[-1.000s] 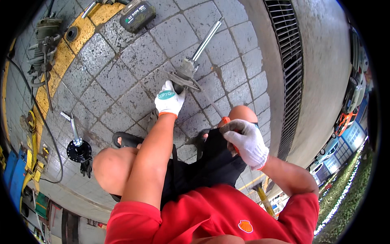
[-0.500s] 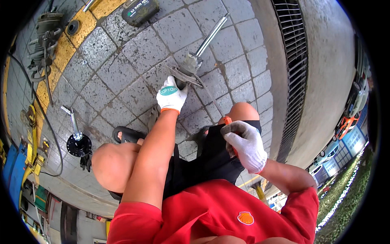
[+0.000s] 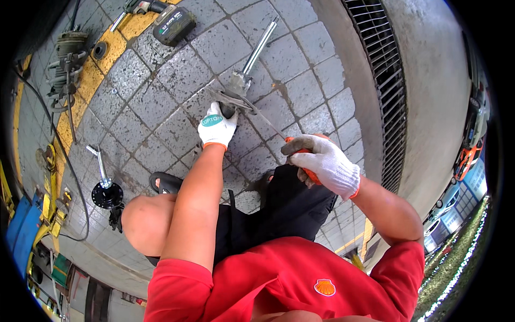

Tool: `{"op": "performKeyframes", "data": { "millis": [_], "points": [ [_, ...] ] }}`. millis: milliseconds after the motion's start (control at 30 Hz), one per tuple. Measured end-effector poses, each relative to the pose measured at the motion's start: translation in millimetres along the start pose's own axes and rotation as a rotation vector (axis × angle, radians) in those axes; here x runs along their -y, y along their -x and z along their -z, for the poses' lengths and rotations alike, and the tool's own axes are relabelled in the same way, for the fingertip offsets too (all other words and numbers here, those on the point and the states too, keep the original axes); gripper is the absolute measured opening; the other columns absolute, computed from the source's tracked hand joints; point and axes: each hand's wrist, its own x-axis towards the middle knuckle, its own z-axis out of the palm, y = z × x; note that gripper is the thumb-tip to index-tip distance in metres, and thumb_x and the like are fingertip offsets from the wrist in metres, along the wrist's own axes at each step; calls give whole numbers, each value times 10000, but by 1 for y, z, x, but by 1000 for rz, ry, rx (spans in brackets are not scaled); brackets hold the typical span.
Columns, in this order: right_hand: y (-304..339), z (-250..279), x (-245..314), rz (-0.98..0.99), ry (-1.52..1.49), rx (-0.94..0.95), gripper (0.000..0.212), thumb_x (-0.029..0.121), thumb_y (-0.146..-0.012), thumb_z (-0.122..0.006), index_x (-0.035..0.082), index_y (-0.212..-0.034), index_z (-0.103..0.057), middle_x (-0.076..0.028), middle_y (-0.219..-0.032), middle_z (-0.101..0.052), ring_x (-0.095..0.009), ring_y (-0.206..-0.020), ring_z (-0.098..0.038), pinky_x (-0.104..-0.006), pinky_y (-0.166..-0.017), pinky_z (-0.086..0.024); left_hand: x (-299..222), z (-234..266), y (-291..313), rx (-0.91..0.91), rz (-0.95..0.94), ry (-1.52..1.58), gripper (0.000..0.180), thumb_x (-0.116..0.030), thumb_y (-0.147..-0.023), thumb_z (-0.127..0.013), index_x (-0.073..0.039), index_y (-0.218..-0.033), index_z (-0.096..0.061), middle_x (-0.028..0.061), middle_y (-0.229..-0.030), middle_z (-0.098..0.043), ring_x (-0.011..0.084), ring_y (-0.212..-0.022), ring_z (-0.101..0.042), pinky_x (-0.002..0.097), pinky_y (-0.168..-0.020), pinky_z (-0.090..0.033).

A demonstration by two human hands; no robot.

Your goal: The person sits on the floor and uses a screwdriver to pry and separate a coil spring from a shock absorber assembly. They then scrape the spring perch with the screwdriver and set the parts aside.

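My left hand (image 3: 218,126), in a white glove with a green patch, grips the dark round end of a metal car part (image 3: 240,83). This part has a flat plate around its middle and a silver rod pointing away from me. A screwdriver (image 3: 310,176) with an orange handle is in my closed, gloved right hand (image 3: 325,162). Its long shaft slants up to the left, and the tip is at the plate's edge; whether it is wedged in there I cannot tell.
Grey floor tiles lie under the work. A cordless power tool (image 3: 174,26) rests at the far side. A spring strut (image 3: 70,59) and a black ring (image 3: 100,50) are far left. Nearer left stands a black disc with a silver rod (image 3: 107,194). A drain grate (image 3: 389,91) runs along the right.
My right hand has turned over the screwdriver handle, palm now downward, and shifted slightly up and left. The view has moved a little, showing more of the power tool. My left hand keeps its grip.
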Motion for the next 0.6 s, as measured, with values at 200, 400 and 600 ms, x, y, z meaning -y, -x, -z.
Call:
{"op": "performKeyframes", "data": {
  "millis": [200,400,600],
  "points": [
    [2,-7,-13,24,-82,-68,376,186,-999,-633,0,-1323,-666,-27,-907,-673,-95,-697,-654,-251,-580,-546,2,-9,1,-19,5,-70,693,-617,-837,-757,-87,-1248,-583,184,-1138,-754,404,-983,-739,489,-853,-591],
    [-1,13,-12,62,180,57,360,218,-1003,-614,68,-1326,-667,-29,-823,-652,-100,-668,-638,-272,-596,-548,4,-16,0,-51,21,-76,646,-590,-833,-769,-78,-1180,-580,191,-1146,-744,426,-1007,-723,501,-872,-583],
    [-1,50,-8,88,229,126,399,181,-993,-606,106,-1383,-645,-19,-866,-646,-93,-680,-639,-273,-627,-557,12,-27,-2,-128,-52,-14,642,-598,-820,-787,-76,-1129,-577,191,-1101,-745,420,-975,-727,507,-847,-586]
  ]
}}
